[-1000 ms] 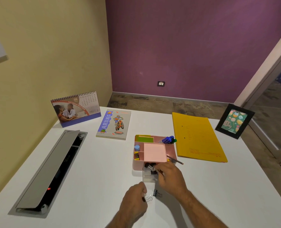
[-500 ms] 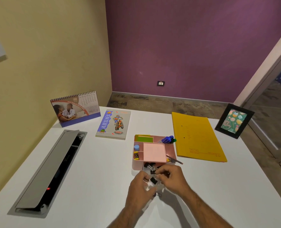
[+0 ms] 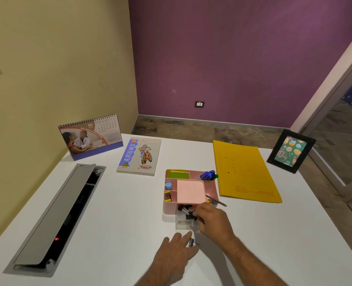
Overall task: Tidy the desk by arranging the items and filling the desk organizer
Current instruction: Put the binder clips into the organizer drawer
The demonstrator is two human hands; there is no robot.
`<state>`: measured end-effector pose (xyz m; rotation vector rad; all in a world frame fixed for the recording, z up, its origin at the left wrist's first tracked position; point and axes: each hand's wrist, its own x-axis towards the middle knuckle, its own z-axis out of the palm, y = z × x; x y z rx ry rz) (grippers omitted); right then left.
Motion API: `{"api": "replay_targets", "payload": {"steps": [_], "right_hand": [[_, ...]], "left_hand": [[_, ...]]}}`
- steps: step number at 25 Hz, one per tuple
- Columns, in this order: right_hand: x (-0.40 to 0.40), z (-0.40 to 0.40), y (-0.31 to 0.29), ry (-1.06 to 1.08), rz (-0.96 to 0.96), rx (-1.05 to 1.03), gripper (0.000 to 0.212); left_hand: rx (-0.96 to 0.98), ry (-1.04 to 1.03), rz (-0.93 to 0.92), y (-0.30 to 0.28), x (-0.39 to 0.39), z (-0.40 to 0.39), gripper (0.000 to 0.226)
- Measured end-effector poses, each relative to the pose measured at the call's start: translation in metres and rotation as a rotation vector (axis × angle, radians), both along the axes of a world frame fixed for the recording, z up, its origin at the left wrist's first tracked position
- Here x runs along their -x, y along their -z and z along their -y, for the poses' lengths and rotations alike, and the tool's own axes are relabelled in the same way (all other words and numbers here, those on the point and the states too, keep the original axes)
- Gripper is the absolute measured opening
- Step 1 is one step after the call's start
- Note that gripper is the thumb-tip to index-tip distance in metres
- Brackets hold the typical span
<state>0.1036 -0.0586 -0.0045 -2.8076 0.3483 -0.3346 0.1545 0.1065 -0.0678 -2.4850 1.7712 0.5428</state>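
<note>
binder clip (image 3: 191, 242): light, stiff, we judge; take by its wire handles.
left hand (image 3: 174, 254): fingers straight, touching it.
right hand (image 3: 213, 220): we cannot tell.

- One pink desk organizer (image 3: 211, 187), its clear drawer (image 3: 184, 225) pulled out;
- Several black binder clips (image 3: 188, 213) in the drawer, number unclear; one binder clip (image 3: 192, 242) on the tabletop (image 3: 119, 213);
- One desk calendar (image 3: 90, 137);
- One notebook (image 3: 139, 155);
- One yellow folder (image 3: 246, 171);
- One picture frame (image 3: 290, 150);
- One pencil (image 3: 217, 201);
- Two hands: left hand (image 3: 174, 256), right hand (image 3: 214, 220)
</note>
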Motion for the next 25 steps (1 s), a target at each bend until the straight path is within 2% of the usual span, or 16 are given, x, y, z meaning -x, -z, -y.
{"api": "replay_targets", "payload": {"steps": [4,8,10,16,20,25], "right_hand": [[-0.006,-0.005,0.006,-0.053,-0.087,0.083,0.043],[-0.009,-0.008,0.01,-0.075,-0.165,0.061,0.044],[-0.01,-0.006,0.013,-0.107,-0.194,0.03,0.039],[-0.012,-0.006,0.018,-0.107,-0.284,-0.026,0.042],[-0.008,-0.007,0.016,-0.026,-0.19,-0.095,0.034],[0.006,-0.002,0.018,0.047,0.059,-0.122,0.027]], "left_hand": [[-0.004,-0.001,0.052,0.009,0.002,-0.003,0.064],[0.07,-0.017,0.097,0.006,0.0,-0.006,0.03],[0.068,-0.018,0.131,0.005,-0.002,-0.006,0.021],[0.046,-0.099,0.1,0.001,0.0,-0.009,0.028],[0.081,-0.231,-0.003,-0.005,0.004,-0.009,0.022],[0.351,-0.556,-0.32,-0.003,0.006,-0.017,0.013]]}}
